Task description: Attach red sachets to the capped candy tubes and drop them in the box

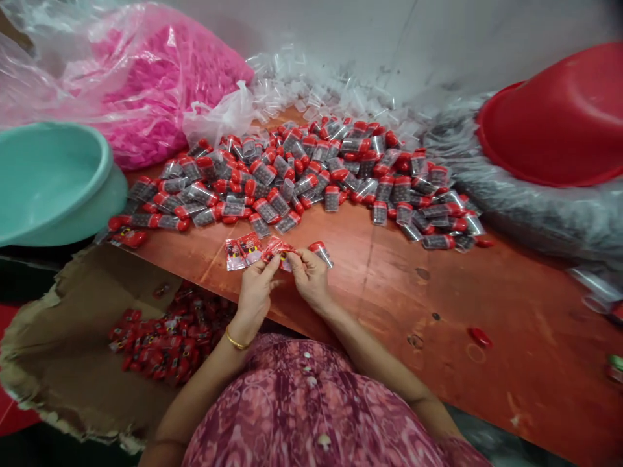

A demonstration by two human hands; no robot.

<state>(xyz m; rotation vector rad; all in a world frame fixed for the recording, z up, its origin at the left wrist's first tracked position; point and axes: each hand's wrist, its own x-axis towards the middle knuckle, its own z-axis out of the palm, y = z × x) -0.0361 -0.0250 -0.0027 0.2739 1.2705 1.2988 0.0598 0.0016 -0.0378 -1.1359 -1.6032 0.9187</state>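
Near the table's front edge, my left hand (256, 290) and my right hand (310, 275) pinch a red printed plastic sleeve (277, 248) between them. Two more flat printed sleeves (242, 251) lie just left of it on the table. Right beside my right hand rests a small clear container with a red cap (321, 253); dark contents show through its wall. Beyond my hands spreads a large heap of the same red-capped containers (302, 168). My fingers cover part of the held sleeve.
A torn cardboard box (82, 305) with red wrapped pieces (160, 340) stands below the table edge at left. A teal basin (58, 181) and a bag of pink pieces (160, 78) sit at left. Clear empty containers (311, 84) line the wall. A red tub (559, 123) rests at right.
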